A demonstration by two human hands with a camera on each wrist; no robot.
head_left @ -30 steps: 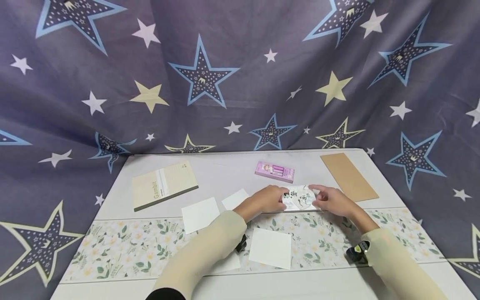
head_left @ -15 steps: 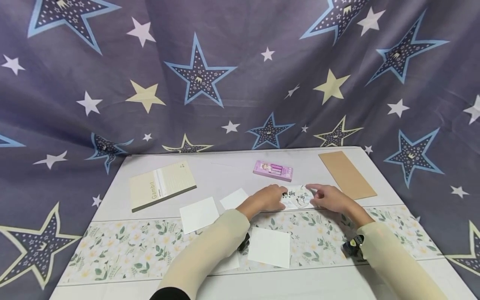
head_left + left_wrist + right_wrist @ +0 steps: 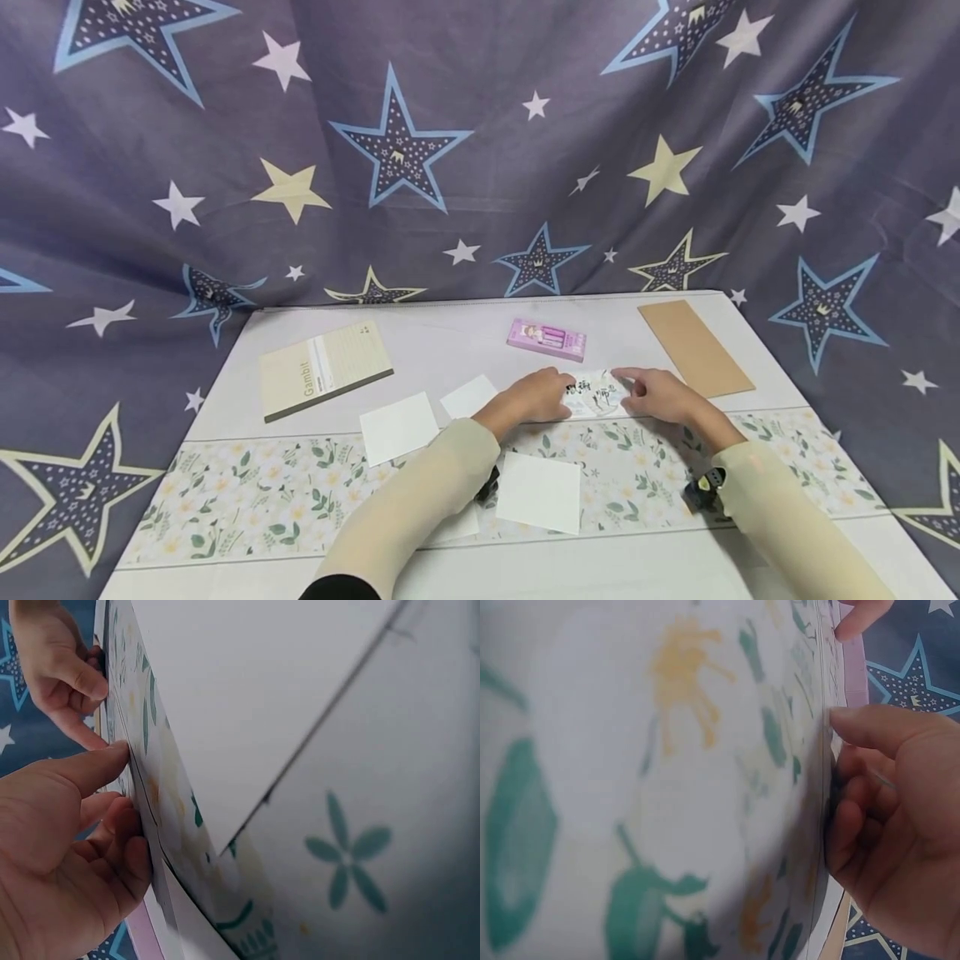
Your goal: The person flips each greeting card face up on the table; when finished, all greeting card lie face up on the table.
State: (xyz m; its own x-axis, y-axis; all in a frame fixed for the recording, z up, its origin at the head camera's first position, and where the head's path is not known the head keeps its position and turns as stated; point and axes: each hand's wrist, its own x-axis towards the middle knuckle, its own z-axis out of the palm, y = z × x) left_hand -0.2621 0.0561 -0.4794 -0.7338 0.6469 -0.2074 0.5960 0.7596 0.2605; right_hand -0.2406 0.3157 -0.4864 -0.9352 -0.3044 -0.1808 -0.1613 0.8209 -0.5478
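A small white card with black brush lettering lies on the table between both hands. At its left end, my left hand grips the edge, thumb at the near side. The right hand holds the opposite end, its index finger reaching along the far edge. In the left wrist view, the left thumb and curled fingers meet at the card's thin edge. The right wrist view has the right thumb against the edge with the other fingers bent beneath; the card's face is mostly hidden there.
White paper squares lie around the left forearm, one partly under it. A beige notebook sits at the back left. Behind the card is a purple pen box; a brown kraft envelope lies to the right. A star-patterned curtain hangs behind.
The whole view has shifted slightly as the head moved. Both hands keep their hold on the card, which stays in nearly the same place and lies a little flatter.
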